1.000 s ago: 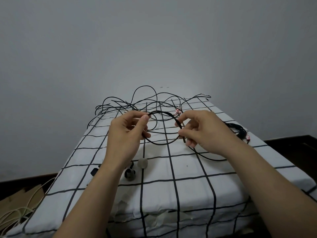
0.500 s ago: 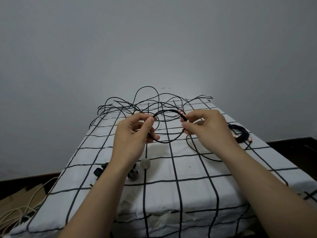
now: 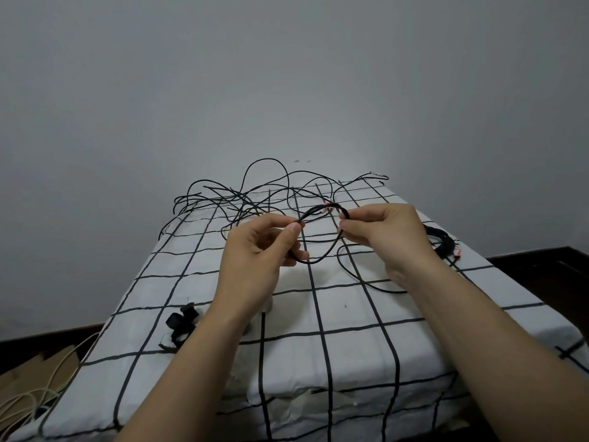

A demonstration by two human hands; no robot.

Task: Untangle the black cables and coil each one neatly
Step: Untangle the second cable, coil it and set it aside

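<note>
A small loop of black cable [image 3: 322, 209] hangs in the air between my two hands, above the middle of the table. My left hand [image 3: 259, 250] pinches its left side between thumb and fingers. My right hand [image 3: 381, 236] pinches the right side, and the loose tail of the cable [image 3: 357, 277] curves down onto the cloth beneath my right wrist. A tangle of loose black cables [image 3: 255, 196] lies at the far end of the table. One coiled black cable [image 3: 441, 239] rests at the right edge, partly behind my right hand.
The table is draped in a white cloth with a black grid [image 3: 318, 330]. Black straps [image 3: 181, 322] lie near the left edge beside my left forearm. Pale cord [image 3: 28, 397] and cardboard sit on the floor at the lower left. A grey wall stands close behind.
Both hands have risen slightly and moved apart, and the held loop has tightened and turned more upright. The tail under my right wrist has shifted on the cloth.
</note>
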